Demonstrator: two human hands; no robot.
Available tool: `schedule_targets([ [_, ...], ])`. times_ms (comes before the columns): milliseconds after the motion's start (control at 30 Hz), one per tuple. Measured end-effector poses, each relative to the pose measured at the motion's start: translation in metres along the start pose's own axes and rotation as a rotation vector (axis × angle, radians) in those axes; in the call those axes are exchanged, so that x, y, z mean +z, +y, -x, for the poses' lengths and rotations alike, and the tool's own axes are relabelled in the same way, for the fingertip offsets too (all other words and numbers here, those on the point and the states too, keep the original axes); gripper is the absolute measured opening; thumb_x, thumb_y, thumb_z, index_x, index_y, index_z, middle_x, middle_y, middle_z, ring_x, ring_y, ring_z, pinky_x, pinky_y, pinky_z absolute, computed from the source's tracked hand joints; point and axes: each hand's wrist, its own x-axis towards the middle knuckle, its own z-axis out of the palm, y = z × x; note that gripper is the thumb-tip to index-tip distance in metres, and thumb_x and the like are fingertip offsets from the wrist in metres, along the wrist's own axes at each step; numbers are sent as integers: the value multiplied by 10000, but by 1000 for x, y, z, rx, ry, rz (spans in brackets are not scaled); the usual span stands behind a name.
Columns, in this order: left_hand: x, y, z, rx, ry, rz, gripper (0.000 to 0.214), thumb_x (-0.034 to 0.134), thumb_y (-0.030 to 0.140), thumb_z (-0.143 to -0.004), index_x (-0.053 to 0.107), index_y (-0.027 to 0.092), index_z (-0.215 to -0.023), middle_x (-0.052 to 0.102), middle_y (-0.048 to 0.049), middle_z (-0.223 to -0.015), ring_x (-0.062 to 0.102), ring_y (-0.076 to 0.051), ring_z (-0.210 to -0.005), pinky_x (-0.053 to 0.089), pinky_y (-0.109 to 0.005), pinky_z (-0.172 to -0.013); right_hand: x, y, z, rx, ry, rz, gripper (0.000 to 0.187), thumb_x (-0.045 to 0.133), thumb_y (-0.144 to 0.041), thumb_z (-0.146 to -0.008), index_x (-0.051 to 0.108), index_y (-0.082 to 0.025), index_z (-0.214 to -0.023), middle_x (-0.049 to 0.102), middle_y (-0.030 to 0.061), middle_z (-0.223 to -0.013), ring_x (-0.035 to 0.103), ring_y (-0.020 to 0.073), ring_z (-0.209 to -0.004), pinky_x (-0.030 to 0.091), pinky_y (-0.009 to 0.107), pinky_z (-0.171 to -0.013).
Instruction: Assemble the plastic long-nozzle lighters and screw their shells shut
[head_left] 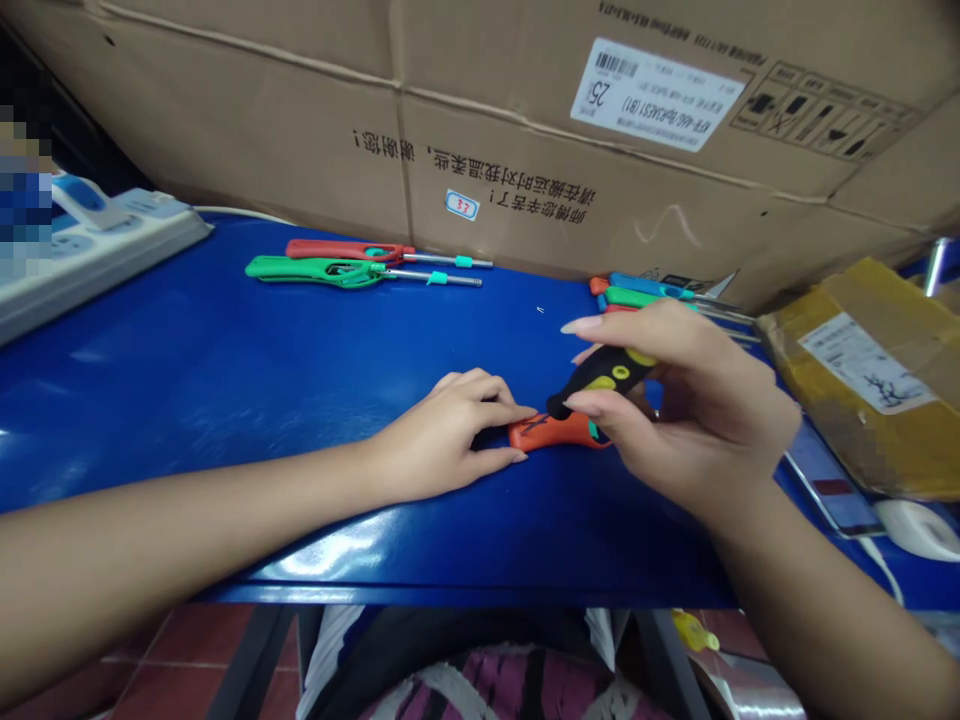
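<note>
An orange gas lighter lies on the blue table, partly covered by my hands. The fingers and thumb of my left hand pinch its left end and press it against the tabletop. In my right hand is a screwdriver with a black and yellow handle. Its thin dark shaft slants down to the left over the lighter's handle, close to my left fingertips. Whether the tip sits in a screw is too small to tell. The lighter's right end is hidden behind my right hand.
A red lighter and a green lighter lie at the back left. Several more lighters are bunched behind my right hand. A large cardboard box walls the back. A power strip, taped parcel and phone flank the workspace.
</note>
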Motion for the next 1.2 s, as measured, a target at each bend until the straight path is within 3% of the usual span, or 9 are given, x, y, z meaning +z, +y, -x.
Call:
schedule_targets([
  [67,0,0,0,0,0,5,276,693,321,-927,712,239,-1189,657,-51,-1075,578,-232,-1061,416,-408,-968,-1,-1,-1,-18,-20,65,324,667,-327,-937,664,-280,-1257,753,42,-985,679,209,-755,595,378,-684],
  [200,-1,1,0,-7,-4,19,261,702,313,-922,717,234,-1170,663,-47,-1085,582,-227,-1068,408,-403,-970,-6,-4,-1,115,-159,11,425,449,-311,-1029,527,-298,-1447,715,81,-1193,714,249,-928,616,427,-757],
  [400,-1,1,-1,-2,18,14,293,723,292,-903,718,239,-1192,674,-52,-1065,580,-234,-1055,421,-408,-964,-5,0,-6,-43,-31,51,347,730,-276,-890,671,-282,-1232,758,30,-1004,657,191,-726,588,362,-676],
  [600,-1,1,-3,2,18,20,274,737,296,-895,728,212,-1156,669,-51,-1074,583,-224,-1052,423,-404,-971,-9,1,-5,21,-210,-45,411,448,-197,-1016,517,-261,-1416,704,71,-1226,696,221,-1029,600,399,-848],
  [800,1,0,-3,19,20,21,289,738,291,-894,725,216,-1173,663,-49,-1046,582,-224,-1036,424,-401,-957,-2,8,-2,-103,-31,47,296,717,-254,-907,638,-250,-1193,751,20,-994,699,171,-740,601,302,-663],
  [900,1,0,-2,26,24,28,283,738,299,-894,728,205,-1161,661,-50,-1050,584,-223,-1035,422,-402,-962,-2,8,-2,-163,-77,68,285,611,-294,-977,615,-200,-1247,752,68,-1075,725,222,-943,612,348,-813],
  [1000,1,0,-2,20,30,30,266,741,293,-893,734,201,-1142,664,-46,-1065,586,-221,-1052,416,-403,-978,-3,7,-1,-70,-165,-79,354,446,-196,-1021,549,-200,-1360,693,95,-1270,696,229,-1092,606,390,-895],
  [1100,1,-1,-2,18,29,29,284,746,300,-890,732,206,-1157,672,-41,-1067,588,-221,-1057,413,-405,-981,-1,8,-2,-22,-105,-121,327,538,-194,-988,593,-251,-1305,727,60,-1155,718,198,-918,624,351,-752],
  [1200,1,-1,-3,27,24,19,320,744,306,-892,719,224,-1200,678,-41,-1073,585,-230,-1063,412,-413,-976,-1,11,-4,-104,-2,-1,238,720,-245,-900,662,-230,-1131,747,27,-945,678,182,-757,594,334,-673],
])
